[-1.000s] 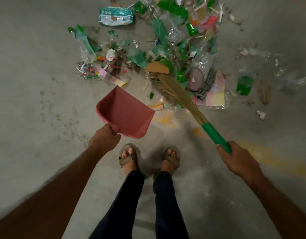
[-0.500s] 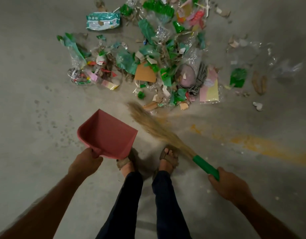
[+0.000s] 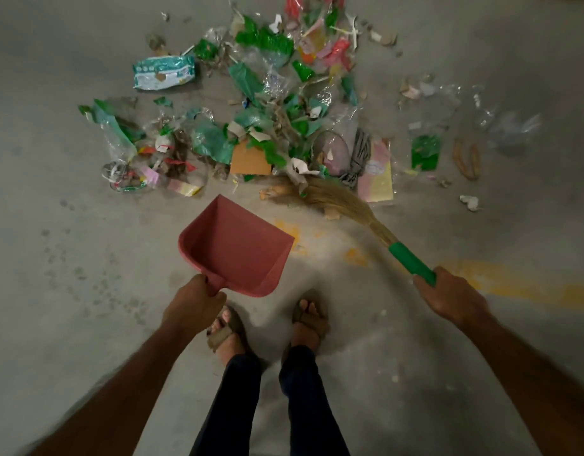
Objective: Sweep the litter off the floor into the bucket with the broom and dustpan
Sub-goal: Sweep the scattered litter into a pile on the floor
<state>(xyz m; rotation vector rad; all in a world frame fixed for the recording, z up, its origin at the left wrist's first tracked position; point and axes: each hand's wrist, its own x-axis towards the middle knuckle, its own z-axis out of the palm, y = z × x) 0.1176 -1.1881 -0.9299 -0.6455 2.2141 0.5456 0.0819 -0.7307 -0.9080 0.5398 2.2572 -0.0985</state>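
A spread of litter (image 3: pixel 267 120) covers the concrete floor ahead: green and clear plastic scraps, paper bits, a brown card piece (image 3: pixel 250 159). My left hand (image 3: pixel 193 302) grips the handle of a pink dustpan (image 3: pixel 233 248), which is held just above the floor, mouth towards the litter, with nothing in it. My right hand (image 3: pixel 448 294) grips the green handle of a grass broom (image 3: pixel 336 199). Its bristle tips lie at the near edge of the pile, right of the dustpan's mouth. No bucket is in view.
A white and teal packet (image 3: pixel 164 72) lies at the far left of the pile. Loose scraps and a clear bag (image 3: pixel 511 126) lie scattered to the right. My sandalled feet (image 3: pixel 267 327) stand just behind the dustpan. A yellow paint streak (image 3: pixel 514 284) crosses the floor on the right.
The broom swung back towards my feet, then forward again to the pile's near edge. The dustpan dropped back to the left, then came forward again towards the litter.
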